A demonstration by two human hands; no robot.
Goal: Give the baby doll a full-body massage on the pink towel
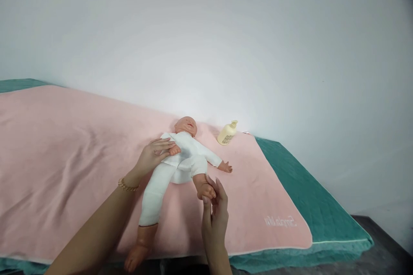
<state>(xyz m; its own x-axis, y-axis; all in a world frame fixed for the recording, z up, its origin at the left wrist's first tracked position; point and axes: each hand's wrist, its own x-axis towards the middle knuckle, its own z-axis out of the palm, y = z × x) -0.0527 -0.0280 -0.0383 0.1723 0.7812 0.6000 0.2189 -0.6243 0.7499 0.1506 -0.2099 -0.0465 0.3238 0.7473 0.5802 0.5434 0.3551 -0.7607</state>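
A baby doll with a white cloth body point(155, 193) lies on its back on a pink blanket point(258, 189), its head toward the wall. My left hand point(156, 152), with a beaded bracelet at the wrist, is closed around the doll's small hand point(174, 150) above its chest. My right hand point(216, 210) grips the doll's raised foot point(205, 190) between thumb and fingers. The doll's other leg stretches toward the near edge, with its bare foot point(137, 255) at the blanket's border. Its other arm lies out to the right, the hand point(225, 166) on the blanket.
A pale yellow pump bottle point(226, 134) stands on the blanket to the right of the doll's head. Under the blanket is a green padded cover point(300, 184), showing at the right and front. A white wall point(206, 43) rises behind.
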